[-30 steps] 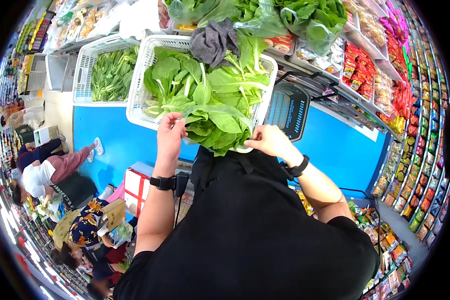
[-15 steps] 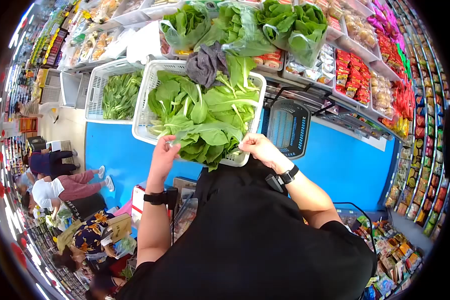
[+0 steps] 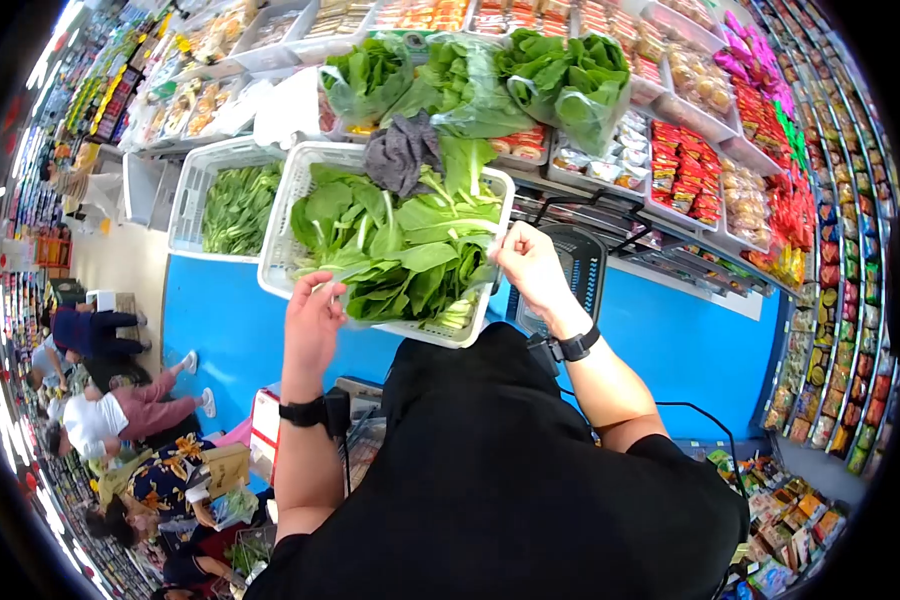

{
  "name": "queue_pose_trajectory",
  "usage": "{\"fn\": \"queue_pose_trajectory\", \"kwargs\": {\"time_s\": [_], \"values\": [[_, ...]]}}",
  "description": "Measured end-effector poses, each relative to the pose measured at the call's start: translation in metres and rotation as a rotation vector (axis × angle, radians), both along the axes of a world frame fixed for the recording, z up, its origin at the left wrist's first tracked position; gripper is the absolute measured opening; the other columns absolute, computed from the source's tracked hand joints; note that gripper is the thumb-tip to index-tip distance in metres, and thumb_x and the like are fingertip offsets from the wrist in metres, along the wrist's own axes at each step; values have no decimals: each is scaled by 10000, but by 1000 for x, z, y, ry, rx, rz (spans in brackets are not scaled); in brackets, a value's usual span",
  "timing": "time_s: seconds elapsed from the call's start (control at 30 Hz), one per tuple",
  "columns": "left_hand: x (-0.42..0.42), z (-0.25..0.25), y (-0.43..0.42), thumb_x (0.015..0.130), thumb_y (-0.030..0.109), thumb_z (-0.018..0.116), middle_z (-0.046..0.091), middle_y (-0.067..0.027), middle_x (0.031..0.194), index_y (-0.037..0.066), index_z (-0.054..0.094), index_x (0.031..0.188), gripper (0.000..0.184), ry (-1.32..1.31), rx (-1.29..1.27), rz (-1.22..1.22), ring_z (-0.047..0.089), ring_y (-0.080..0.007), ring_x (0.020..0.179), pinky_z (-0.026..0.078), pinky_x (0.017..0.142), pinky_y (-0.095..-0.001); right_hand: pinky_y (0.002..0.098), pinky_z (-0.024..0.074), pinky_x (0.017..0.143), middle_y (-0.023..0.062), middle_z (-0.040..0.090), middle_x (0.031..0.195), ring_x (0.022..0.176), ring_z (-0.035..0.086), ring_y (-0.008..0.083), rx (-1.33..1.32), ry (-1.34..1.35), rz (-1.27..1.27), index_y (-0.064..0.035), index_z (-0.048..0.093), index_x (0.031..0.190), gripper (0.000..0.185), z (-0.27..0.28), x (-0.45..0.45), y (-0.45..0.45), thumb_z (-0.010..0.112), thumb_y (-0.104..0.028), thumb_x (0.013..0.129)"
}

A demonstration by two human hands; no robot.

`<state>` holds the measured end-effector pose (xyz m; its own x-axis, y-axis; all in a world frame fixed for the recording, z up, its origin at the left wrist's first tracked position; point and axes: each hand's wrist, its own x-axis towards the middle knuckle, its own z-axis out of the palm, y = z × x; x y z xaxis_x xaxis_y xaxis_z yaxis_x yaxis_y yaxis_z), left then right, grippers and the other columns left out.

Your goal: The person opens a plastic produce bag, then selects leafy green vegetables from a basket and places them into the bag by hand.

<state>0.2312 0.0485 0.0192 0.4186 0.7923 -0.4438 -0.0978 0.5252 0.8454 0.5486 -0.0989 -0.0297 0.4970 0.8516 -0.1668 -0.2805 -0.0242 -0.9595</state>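
A white plastic basket [image 3: 273,243] full of loose leafy greens [image 3: 355,215] is in front of me. At its near side, a bunch of greens [image 3: 415,285] lies between my hands, with what looks like a thin clear plastic bag [image 3: 355,268] around it. My left hand [image 3: 313,322] pinches the bag's edge at the basket's left front. Over the right rim, my right hand [image 3: 532,268] is closed with thumb and fingers together on the bag's other edge, which is hard to see. A grey cloth [image 3: 402,155] rests on the basket's far side.
Bagged greens [image 3: 460,85] stand behind the basket, before trays of packaged snacks [image 3: 685,170]. Another basket of greens [image 3: 240,210] is at left. A dark shopping basket [image 3: 575,270] stands at right on the blue floor [image 3: 670,340]. Several people [image 3: 110,420] are at far left.
My right hand has moved up and to the right, away from the front rim. My left hand has shifted slightly left. The bunch between them now sits lower right, its pale stems showing.
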Motion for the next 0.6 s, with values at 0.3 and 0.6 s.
{"fn": "queue_pose_trajectory", "kwargs": {"time_s": [0.3, 0.6], "values": [[22, 32, -6, 1024, 136, 625, 637, -57, 1128, 63, 568, 1262, 255, -315, -34, -66, 566, -115, 841, 491, 751, -289, 228, 356, 476, 34, 651, 847, 516, 441, 64, -145, 498, 117, -77, 581, 995, 89, -1, 10, -2, 639, -11, 986], [1, 52, 33, 1033, 146, 612, 660, -79, 1183, 68, 570, 1229, 216, -291, 16, -94, 587, -122, 849, 514, 764, -305, 228, 400, 556, -45, 580, 799, 636, 495, 48, -293, 171, 36, -57, 591, 1071, 216, -1, -21, -14, 615, 47, 884]]}}
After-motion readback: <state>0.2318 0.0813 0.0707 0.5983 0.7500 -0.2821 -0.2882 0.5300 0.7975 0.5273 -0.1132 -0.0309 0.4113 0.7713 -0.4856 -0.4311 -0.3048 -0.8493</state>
